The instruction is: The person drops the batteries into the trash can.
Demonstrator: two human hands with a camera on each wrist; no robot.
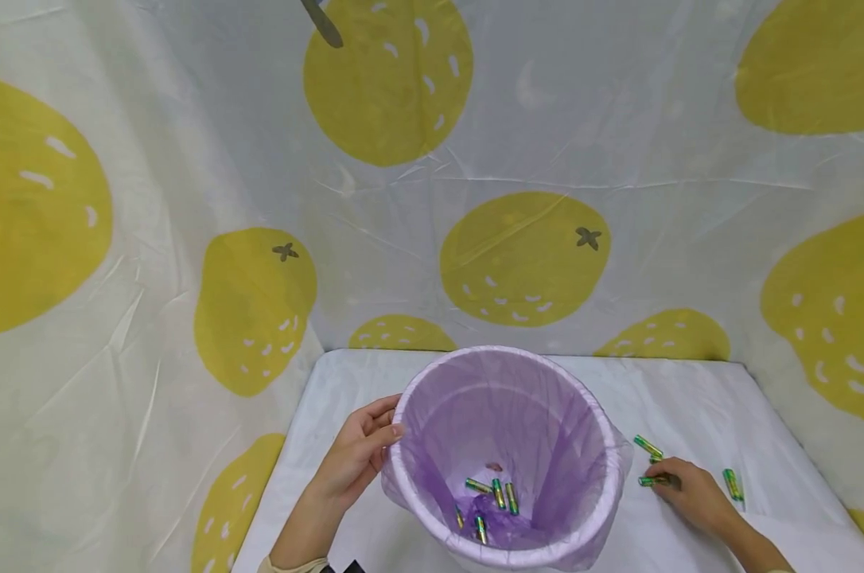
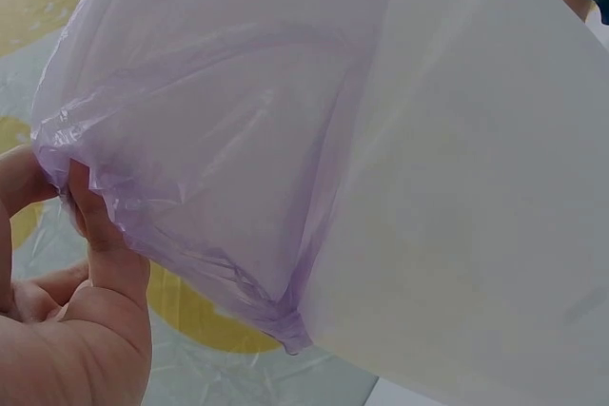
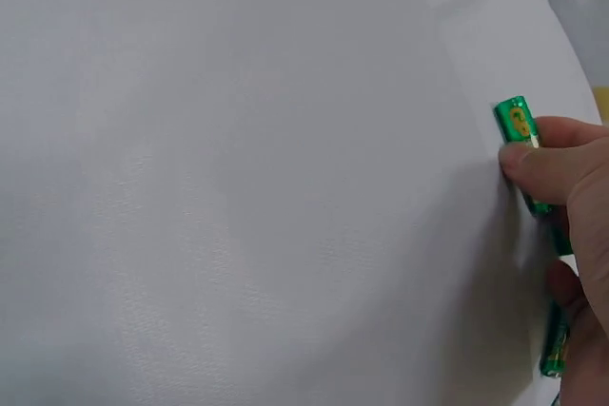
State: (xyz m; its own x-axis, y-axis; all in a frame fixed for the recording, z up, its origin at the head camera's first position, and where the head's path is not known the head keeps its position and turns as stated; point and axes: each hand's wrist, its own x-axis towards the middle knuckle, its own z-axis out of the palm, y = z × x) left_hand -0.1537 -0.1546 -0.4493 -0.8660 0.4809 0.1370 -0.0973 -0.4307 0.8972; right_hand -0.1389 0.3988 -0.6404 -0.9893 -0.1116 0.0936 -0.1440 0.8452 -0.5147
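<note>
The fingers of the right hand pinch a green GP cylindrical battery just to the right of the wastebasket. Its long axis runs roughly left to right, its free end pointing toward the wastebasket; whether it touches the desk cannot be told. The raised rim stands between it and the opening, with the right hand on its side and the left hand across the opening.

Just beyond the pinched battery, a slanting loose battery lies on the desk, another partly hidden next to it. To the right of the hand, a lone battery points nearly away from the person.

The left hand grips the wastebasket's left rim, thumb over the lavender bin liner. Inside, five batteries show at the bottom. Fruit-printed sheeting hangs behind.
</note>
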